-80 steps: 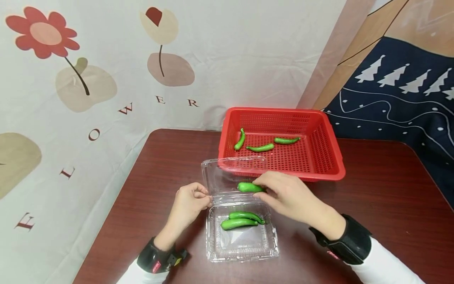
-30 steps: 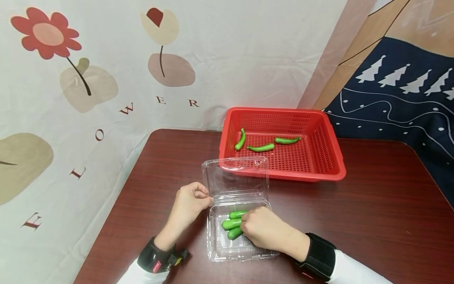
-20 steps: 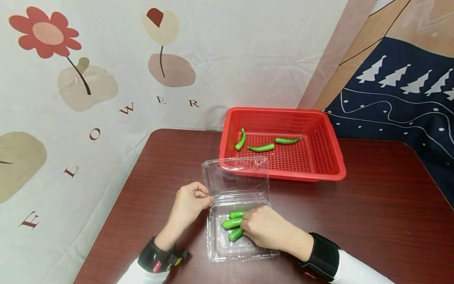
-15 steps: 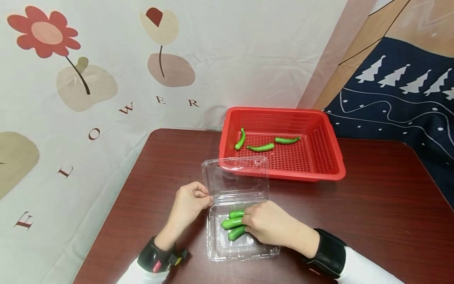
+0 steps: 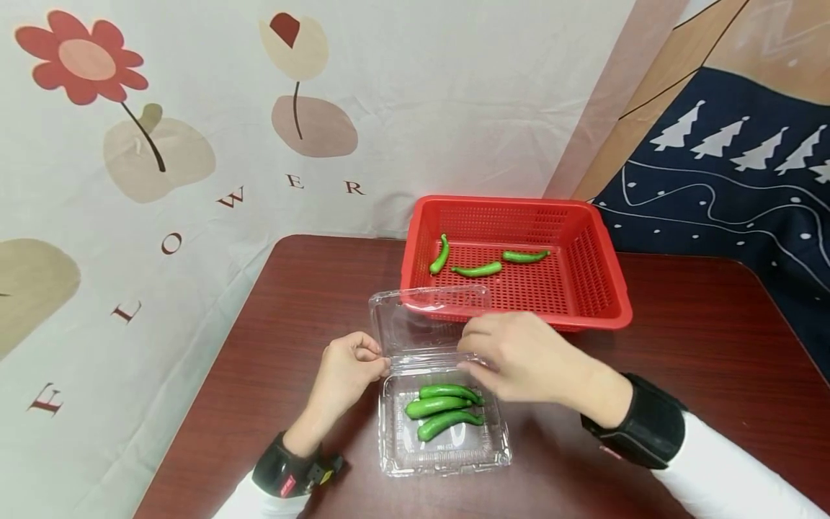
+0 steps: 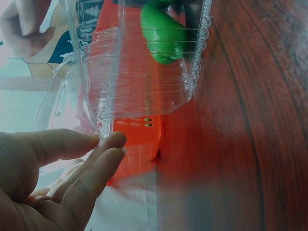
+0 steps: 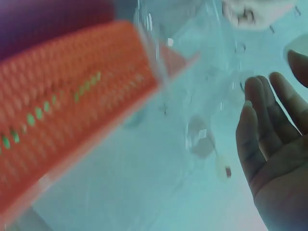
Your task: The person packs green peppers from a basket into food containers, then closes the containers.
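Observation:
My left hand (image 5: 350, 369) pinches the corner of a clear plastic clamshell container (image 5: 395, 461) by its hinge; the left wrist view shows thumb and fingertips meeting on that plastic edge. The container's lid (image 5: 415, 324) stands raised toward the basket. Three green chili peppers (image 5: 441, 406) lie side by side in the container's base. My right hand (image 5: 525, 357), slightly blurred, is in the air at the right of the hinge and lid. Its fingers are parted with nothing between them, as the right wrist view (image 7: 279, 139) also shows of that hand.
Behind the container stands a red perforated basket (image 5: 583, 321), its front rim overlapped by the raised lid in the head view. Three green peppers (image 5: 476, 270) lie on its floor. Both rest on a dark wood-grain table (image 5: 311, 288), with a printed cloth (image 5: 454, 108) hanging behind.
My right hand set a third pepper in the container beside the other two, adjusted it, let go and rose away toward the basket. The left hand stayed at the hinge corner.

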Demonstrator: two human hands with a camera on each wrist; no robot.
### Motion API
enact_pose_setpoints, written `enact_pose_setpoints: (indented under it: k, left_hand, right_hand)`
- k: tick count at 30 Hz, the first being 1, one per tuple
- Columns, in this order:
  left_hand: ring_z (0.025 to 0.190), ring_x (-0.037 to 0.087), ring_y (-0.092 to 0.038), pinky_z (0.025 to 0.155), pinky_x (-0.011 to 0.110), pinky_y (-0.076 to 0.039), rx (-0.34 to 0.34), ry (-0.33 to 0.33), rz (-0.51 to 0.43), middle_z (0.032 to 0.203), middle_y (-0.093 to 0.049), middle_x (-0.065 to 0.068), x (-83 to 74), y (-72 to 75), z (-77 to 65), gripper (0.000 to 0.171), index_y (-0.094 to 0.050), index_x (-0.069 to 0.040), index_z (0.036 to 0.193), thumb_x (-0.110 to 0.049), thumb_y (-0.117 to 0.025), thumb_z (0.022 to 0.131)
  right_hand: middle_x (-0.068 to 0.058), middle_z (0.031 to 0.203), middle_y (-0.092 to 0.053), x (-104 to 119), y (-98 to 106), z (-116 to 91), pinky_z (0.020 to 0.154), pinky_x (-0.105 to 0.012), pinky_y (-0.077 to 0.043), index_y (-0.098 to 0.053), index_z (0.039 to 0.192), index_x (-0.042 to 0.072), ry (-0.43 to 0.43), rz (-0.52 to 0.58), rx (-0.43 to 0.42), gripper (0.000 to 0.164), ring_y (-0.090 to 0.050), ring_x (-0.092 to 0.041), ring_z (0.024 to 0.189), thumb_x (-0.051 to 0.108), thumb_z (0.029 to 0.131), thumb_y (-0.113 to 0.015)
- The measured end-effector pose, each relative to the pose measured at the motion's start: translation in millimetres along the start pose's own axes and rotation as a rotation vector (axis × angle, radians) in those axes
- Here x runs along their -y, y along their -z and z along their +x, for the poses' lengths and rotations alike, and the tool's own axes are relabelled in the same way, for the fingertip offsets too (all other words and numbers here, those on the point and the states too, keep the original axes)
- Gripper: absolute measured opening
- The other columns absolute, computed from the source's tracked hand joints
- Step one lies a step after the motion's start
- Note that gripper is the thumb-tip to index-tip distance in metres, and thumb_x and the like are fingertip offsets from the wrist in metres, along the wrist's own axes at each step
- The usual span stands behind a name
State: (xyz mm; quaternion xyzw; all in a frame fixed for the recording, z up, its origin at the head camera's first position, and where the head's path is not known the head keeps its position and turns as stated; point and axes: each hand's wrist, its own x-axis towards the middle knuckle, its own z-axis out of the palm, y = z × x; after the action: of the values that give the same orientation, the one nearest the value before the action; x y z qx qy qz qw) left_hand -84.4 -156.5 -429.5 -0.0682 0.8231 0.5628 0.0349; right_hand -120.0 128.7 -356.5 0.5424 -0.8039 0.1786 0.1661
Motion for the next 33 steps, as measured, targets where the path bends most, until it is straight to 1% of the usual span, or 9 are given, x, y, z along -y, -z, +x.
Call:
enact_pose_setpoints:
  k: [6, 9, 12, 14, 17, 21, 23, 27, 33]
  left_hand:
    - [0.064, 0.015, -0.069, 0.058, 0.022, -0.053, 0.003, 0.003, -0.013, 0.072, -0.074, 0.007, -0.1, -0.7, 0.1, 0.015, -0.067, 0.0, 0.086, 0.006, -0.079, 0.079]
    - [0.064, 0.015, -0.07, 0.058, 0.021, -0.053, 0.008, 0.0, -0.017, 0.073, -0.074, 0.008, 0.3, -1.1, 0.6, 0.015, -0.066, 0.0, 0.086, 0.007, -0.078, 0.08]
    - [0.064, 0.015, -0.069, 0.057, 0.021, -0.053, 0.007, 0.0, -0.011, 0.073, -0.074, 0.008, 0.3, -1.1, 0.5, 0.015, -0.066, 0.0, 0.086, 0.007, -0.079, 0.079]
    - [0.064, 0.015, -0.069, 0.057, 0.021, -0.053, 0.003, 0.002, -0.007, 0.073, -0.073, 0.007, 0.1, -1.0, 0.3, 0.015, -0.067, 0.0, 0.086, 0.007, -0.079, 0.079]
    - [0.064, 0.015, -0.069, 0.058, 0.021, -0.053, -0.001, 0.003, -0.005, 0.073, -0.073, 0.007, -0.2, -0.7, 0.0, 0.016, -0.066, 0.0, 0.085, 0.006, -0.079, 0.079]
    - [0.064, 0.014, -0.069, 0.058, 0.021, -0.053, -0.006, 0.005, -0.008, 0.073, -0.073, 0.008, -0.2, -0.6, -0.3, 0.016, -0.066, 0.0, 0.085, 0.006, -0.08, 0.079]
    - [0.064, 0.015, -0.069, 0.059, 0.021, -0.054, -0.005, 0.004, -0.011, 0.073, -0.074, 0.008, -0.2, -0.7, -0.4, 0.016, -0.066, 0.0, 0.085, 0.007, -0.079, 0.079]
    - [0.064, 0.015, -0.069, 0.058, 0.021, -0.053, -0.001, -0.002, -0.016, 0.072, -0.073, 0.009, -0.2, -1.0, -0.3, 0.015, -0.066, 0.0, 0.085, 0.007, -0.079, 0.079]
    - [0.063, 0.014, -0.067, 0.055, 0.021, -0.05, -0.003, -0.007, -0.009, 0.072, -0.073, 0.009, -0.3, -0.5, -0.7, 0.015, -0.066, 0.0, 0.085, 0.007, -0.079, 0.079]
  right_hand:
    - [0.0, 0.103, -0.074, -24, 34, 13, 0.077, -0.038, -0.061, -0.078, 0.105, 0.012, -0.12, 0.029, -0.033, 0.027, -0.069, -0.015, 0.093, 0.026, 0.083, -0.086]
    - [-0.002, 0.108, -0.073, -38, 44, 18, 0.081, -0.043, -0.061, -0.078, 0.109, 0.011, -0.183, 0.031, -0.04, 0.031, -0.069, -0.018, 0.098, 0.027, 0.084, -0.086]
    - [-0.004, 0.112, -0.072, -54, 50, 22, 0.086, -0.046, -0.059, -0.077, 0.113, 0.009, -0.241, 0.025, -0.045, 0.033, -0.067, -0.021, 0.103, 0.025, 0.086, -0.085]
    - [-0.006, 0.116, -0.072, -65, 52, 23, 0.09, -0.047, -0.058, -0.076, 0.115, 0.008, -0.279, 0.021, -0.047, 0.036, -0.066, -0.023, 0.107, 0.024, 0.085, -0.086]
    - [-0.01, 0.126, -0.069, -82, 52, 24, 0.097, -0.05, -0.055, -0.074, 0.12, 0.005, -0.334, 0.003, -0.041, 0.04, -0.062, -0.028, 0.118, 0.024, 0.086, -0.086]
    - [-0.016, 0.14, -0.06, -103, 50, 24, 0.102, -0.056, -0.05, -0.071, 0.125, 0.002, -0.415, 0.001, -0.022, 0.044, -0.053, -0.034, 0.13, 0.022, 0.088, -0.083]
    - [-0.017, 0.145, -0.057, -114, 48, 22, 0.104, -0.058, -0.048, -0.07, 0.128, 0.002, -0.457, 0.008, -0.01, 0.046, -0.05, -0.035, 0.133, 0.022, 0.089, -0.082]
    - [-0.018, 0.149, -0.053, -134, 45, 18, 0.11, -0.061, -0.042, -0.067, 0.132, 0.001, -0.535, 0.026, 0.018, 0.047, -0.045, -0.038, 0.138, 0.023, 0.093, -0.078]
    - [-0.022, 0.147, -0.052, -164, 38, 12, 0.113, -0.062, -0.038, -0.065, 0.134, -0.002, -0.641, 0.061, 0.088, 0.046, -0.044, -0.041, 0.137, 0.024, 0.096, -0.073]
